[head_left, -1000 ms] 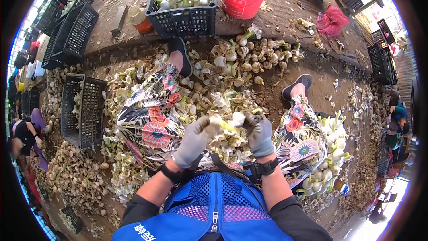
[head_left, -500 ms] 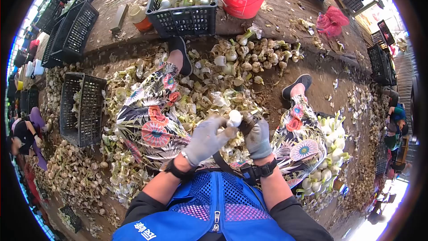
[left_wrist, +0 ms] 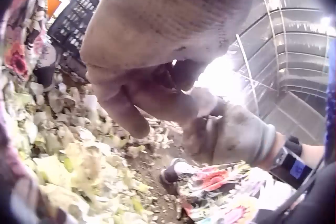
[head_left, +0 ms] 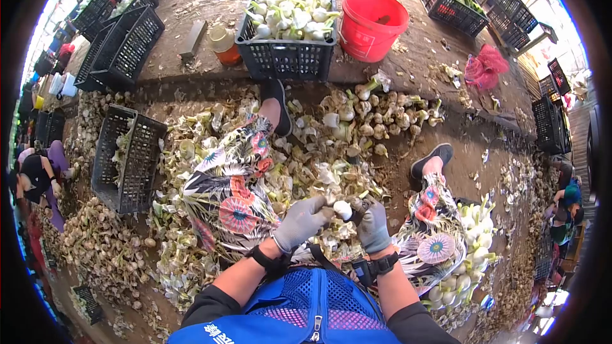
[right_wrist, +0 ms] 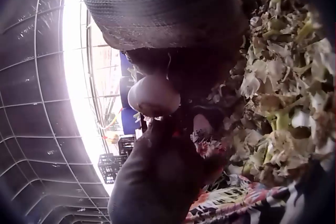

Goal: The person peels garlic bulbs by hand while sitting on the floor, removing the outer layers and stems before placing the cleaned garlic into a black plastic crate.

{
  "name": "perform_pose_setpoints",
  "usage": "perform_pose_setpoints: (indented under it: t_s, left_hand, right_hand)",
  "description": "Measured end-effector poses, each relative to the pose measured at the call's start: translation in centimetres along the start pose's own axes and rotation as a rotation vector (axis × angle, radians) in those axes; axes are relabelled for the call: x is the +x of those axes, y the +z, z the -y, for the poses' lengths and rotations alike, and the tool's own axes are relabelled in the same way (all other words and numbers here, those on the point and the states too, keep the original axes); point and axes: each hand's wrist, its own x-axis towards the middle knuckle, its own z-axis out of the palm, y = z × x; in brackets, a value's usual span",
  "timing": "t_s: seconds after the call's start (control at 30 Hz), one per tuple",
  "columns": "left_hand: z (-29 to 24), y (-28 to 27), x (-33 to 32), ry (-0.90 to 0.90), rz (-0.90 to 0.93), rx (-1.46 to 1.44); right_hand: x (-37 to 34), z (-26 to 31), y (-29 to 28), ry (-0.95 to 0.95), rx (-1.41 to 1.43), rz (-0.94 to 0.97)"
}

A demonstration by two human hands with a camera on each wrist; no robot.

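A peeled white garlic bulb point(head_left: 343, 210) is between the two gloved hands, above the lap. The right hand point(head_left: 373, 228) grips it with curled fingers, its fingertips dark with dirt. From the other side the left hand point(head_left: 302, 222) reaches the bulb, thumb and fingers bent close to its edge. In the right wrist view the bulb point(right_wrist: 154, 95) shows smooth and white, the left hand's fingertips touching its underside. The left wrist view shows the left hand point(left_wrist: 157, 50) in front of the right hand point(left_wrist: 231, 134), hiding most of the bulb.
Husks point(head_left: 319, 178) cover the ground between the legs. Unpeeled garlic point(head_left: 389, 114) lies beyond them. A crate of white bulbs point(head_left: 285, 57) and a red bucket point(head_left: 373, 25) stand ahead. Peeled bulbs point(head_left: 475, 236) are piled beside the right leg; an upright crate point(head_left: 127, 159) stands left.
The left hand moved off the bulb's leafy scraps and came in against the bulb, which shows whiter now. The head view has shifted, so the crate and bucket appear lower and further right.
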Motion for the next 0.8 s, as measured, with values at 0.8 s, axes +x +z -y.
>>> perform_pose_setpoints:
  t_s: [0.8]
  left_hand:
    - [3.8,-1.9,6.3,-0.156,-0.171,-0.520]
  right_hand:
    - [24.8,4.3,-16.6,0.107,-1.483,-0.237]
